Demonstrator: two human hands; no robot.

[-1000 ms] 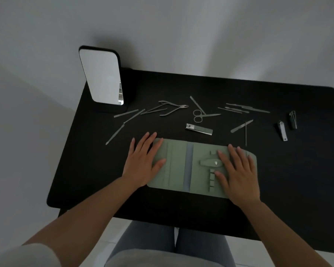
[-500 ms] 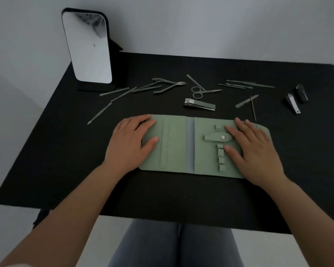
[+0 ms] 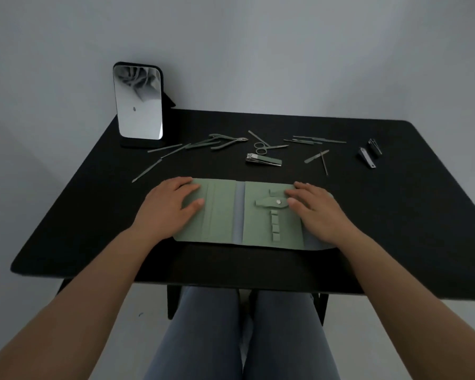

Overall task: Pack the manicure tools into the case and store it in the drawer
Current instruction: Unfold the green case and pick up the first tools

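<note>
A green manicure case point(image 3: 225, 212) lies unfolded and flat near the front of the black table point(image 3: 66, 215), its loops and snap strap empty. My left hand point(image 3: 167, 209) rests palm down on its left flap, fingers spread. My right hand point(image 3: 318, 212) lies flat on the right flap beside the snap strap. Behind the case, loose tools are scattered: a large nail clipper point(image 3: 263, 160), small scissors point(image 3: 261, 148), cuticle nippers point(image 3: 228, 142), several thin files and pushers point(image 3: 159, 160), and two small clippers point(image 3: 368, 156) at the right.
A standing mirror point(image 3: 138, 102) occupies the table's back left corner, close to the wall. My legs in jeans show under the table's front edge. No drawer is visible.
The view has tilted and pulled back, so the table appears farther and my legs show. Both hands stay flat on the open case; the tools have not moved.
</note>
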